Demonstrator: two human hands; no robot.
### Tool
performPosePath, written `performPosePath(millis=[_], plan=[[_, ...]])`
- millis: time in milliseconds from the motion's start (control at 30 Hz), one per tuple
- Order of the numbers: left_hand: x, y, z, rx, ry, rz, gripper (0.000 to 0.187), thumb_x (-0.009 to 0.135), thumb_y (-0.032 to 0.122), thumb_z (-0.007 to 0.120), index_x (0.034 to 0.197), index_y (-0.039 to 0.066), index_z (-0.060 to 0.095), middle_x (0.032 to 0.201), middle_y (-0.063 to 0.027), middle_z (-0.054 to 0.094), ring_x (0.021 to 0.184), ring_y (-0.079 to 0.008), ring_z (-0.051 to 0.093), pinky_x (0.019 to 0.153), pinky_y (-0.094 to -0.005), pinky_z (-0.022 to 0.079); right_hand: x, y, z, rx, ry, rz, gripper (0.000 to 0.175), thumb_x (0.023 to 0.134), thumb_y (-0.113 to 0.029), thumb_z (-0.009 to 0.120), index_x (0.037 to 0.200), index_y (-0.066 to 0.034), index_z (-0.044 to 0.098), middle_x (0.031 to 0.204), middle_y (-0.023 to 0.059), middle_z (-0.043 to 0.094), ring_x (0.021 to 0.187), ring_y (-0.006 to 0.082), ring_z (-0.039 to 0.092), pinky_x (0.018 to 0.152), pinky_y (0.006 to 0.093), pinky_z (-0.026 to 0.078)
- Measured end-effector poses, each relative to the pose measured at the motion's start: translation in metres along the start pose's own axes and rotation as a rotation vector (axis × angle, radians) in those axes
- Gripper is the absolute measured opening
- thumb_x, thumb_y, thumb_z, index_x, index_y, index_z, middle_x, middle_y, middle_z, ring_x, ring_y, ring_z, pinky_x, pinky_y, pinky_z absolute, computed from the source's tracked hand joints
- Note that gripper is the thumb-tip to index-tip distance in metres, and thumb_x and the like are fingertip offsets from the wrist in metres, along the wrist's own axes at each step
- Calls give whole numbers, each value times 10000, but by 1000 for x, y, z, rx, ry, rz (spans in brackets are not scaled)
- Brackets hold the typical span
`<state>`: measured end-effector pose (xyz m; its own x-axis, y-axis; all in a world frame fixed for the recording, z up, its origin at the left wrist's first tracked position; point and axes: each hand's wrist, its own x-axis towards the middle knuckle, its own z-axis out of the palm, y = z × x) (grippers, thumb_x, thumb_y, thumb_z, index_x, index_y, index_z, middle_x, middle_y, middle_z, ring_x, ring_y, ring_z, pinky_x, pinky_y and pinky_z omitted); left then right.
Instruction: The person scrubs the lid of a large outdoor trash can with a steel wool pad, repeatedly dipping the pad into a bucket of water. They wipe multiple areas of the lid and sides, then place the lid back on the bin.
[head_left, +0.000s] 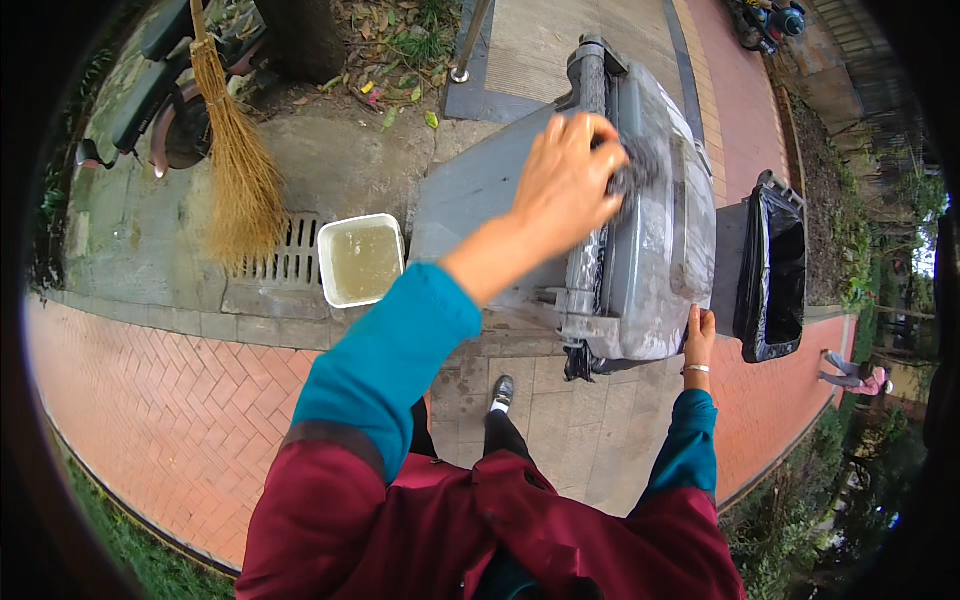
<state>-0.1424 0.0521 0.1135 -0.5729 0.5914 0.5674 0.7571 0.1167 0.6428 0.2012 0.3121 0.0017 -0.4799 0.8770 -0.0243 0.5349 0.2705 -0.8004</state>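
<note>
A grey plastic wheeled bin (491, 176) stands before me, its wet, streaked lid (660, 225) facing up. My left hand (566, 169) grips a dark scrubber (636, 171), blurred by motion, against the lid near its hinge side. The fingers hide part of the scrubber. At the lid's near edge my right hand (699, 334) has hold of the rim, its thumb on top and the other fingers out of sight. Black bag plastic (577, 361) sticks out under the lid's corner. Left of the bin sits a square white bucket (361, 261) of cloudy water.
A straw broom (236, 157) stands over a drain grate (296, 251), near a parked scooter (176, 112). Another bin, lined with a black bag (776, 277), is at the right. A metal post (471, 45) rises behind. Farther off, a person (859, 373) is on the red paving.
</note>
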Motion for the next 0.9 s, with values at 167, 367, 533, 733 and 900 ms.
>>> performPosePath(millis=[167, 367, 533, 733, 900], plan=[[65, -68, 49, 214, 87, -108, 327, 753, 122, 665, 1047, 27, 557, 1065, -171, 543, 1015, -353, 510, 892, -416, 441, -18, 8, -4, -164, 98, -27, 324, 925, -288, 608, 829, 5, 508, 731, 1, 490, 683, 97, 402, 626, 266, 400], [60, -135, 82, -531, 230, -713, 248, 799, 109, 620, 1008, -19, 587, 940, -139, 639, 833, -233, 619, 741, -351, 486, -36, 14, 5, -71, 172, -93, 337, 888, -279, 649, 777, 8, 512, 715, 59, 525, 666, 152, 458, 627, 295, 410], [102, -117, 47, -457, 338, -462, 304, 834, 134, 613, 1090, -25, 579, 947, -82, 642, 815, -147, 594, 734, -286, 477, -39, -3, 24, -88, 286, -149, 312, 869, -243, 667, 765, 10, 517, 689, 91, 536, 626, 185, 481, 592, 331, 411], [138, -98, 54, 528, -105, 45, 363, 804, 267, 649, 1146, 147, 637, 1225, -161, 565, 1032, -336, 540, 922, -406, 427, -22, -29, 26, -43, 283, -169, 262, 859, -206, 667, 771, -8, 518, 681, 73, 542, 621, 189, 476, 595, 329, 412], [98, -85, 24, 807, -70, 94, 343, 781, 139, 622, 1120, 88, 633, 1235, -118, 574, 1084, -331, 510, 962, -390, 380, -3, -46, 39, -59, 238, -275, 235, 848, -196, 670, 762, -27, 531, 683, 65, 558, 640, 201, 486, 601, 345, 399]])
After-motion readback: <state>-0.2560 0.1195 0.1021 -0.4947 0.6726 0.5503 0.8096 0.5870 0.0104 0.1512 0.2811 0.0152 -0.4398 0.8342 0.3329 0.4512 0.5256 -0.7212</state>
